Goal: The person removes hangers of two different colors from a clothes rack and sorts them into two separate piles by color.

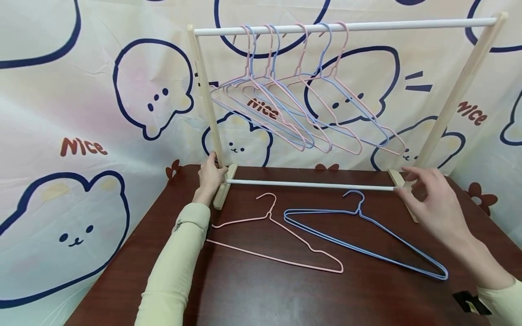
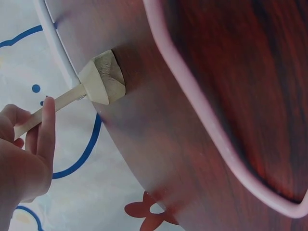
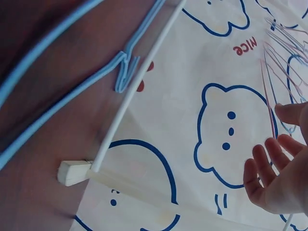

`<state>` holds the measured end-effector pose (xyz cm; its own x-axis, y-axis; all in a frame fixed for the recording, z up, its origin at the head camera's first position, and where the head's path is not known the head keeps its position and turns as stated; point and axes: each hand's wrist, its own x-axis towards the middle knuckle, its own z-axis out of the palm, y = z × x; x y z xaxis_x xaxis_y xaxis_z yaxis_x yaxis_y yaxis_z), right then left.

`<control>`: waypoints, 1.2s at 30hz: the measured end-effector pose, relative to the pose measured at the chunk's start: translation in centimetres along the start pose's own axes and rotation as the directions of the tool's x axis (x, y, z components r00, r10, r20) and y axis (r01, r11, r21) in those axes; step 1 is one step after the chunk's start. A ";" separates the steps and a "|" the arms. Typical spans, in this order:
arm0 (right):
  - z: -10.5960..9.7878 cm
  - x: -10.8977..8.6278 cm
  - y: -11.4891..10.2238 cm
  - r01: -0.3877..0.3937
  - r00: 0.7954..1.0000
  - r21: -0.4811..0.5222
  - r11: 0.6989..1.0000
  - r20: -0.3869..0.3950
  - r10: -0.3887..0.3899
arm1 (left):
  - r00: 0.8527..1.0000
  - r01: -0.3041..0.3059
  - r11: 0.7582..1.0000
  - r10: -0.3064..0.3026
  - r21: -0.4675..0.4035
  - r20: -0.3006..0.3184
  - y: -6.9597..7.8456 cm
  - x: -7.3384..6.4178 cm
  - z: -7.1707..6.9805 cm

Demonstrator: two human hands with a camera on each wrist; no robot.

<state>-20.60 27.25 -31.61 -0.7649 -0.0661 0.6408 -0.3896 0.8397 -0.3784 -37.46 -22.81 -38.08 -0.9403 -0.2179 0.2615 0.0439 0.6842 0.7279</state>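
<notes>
Low on the left wooden post (image 1: 205, 86) of a hanger rack, my left hand (image 1: 210, 175) grips the wood near its foot. The left wrist view shows the fingers of that hand (image 2: 29, 154) wrapped about the post. My right hand (image 1: 438, 203) is held up by the right post (image 1: 456, 95), fingers loosely bent and apart. Nothing lies between the fingers of the right hand (image 3: 279, 168) in the right wrist view. A pink hanger (image 1: 277, 260) lies flat on the table, its left end behind my left forearm. Two stacked blue hangers (image 1: 412, 248) lie right of it.
Several pink and blue hangers, among them a pink one (image 1: 344, 47), hang from the white top rail (image 1: 399, 25), bunched left of centre. A lower white bar (image 1: 310, 184) joins the feet near the dark table's (image 1: 265, 299) back edge. A printed cloth (image 1: 134, 117) covers the wall.
</notes>
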 end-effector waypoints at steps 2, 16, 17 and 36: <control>0.0 0.5 -0.1 -0.009 0.999 0.005 1.000 -0.034 0.009 | 1.000 0.001 1.000 -0.001 -0.003 0.003 0.0 0.0 0.1; 0.6 4.1 -1.0 0.003 0.987 0.007 1.000 -0.162 -0.002 | 1.000 0.009 1.000 -0.009 0.022 -0.022 0.2 0.2 0.2; 0.7 4.3 -1.1 0.010 0.986 0.007 1.000 -0.164 -0.008 | 1.000 0.010 1.000 -0.009 0.020 -0.022 0.3 0.2 0.2; 3.6 7.4 -0.4 0.057 0.979 -0.051 0.997 -0.194 -0.066 | 1.000 0.004 1.000 -0.004 0.022 -0.013 0.0 0.2 0.1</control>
<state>-27.95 24.51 -29.09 -0.6233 -0.0155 0.7818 -0.4060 0.8608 -0.3067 -37.72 -22.78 -38.07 -0.9359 -0.2296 0.2673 0.0327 0.6986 0.7147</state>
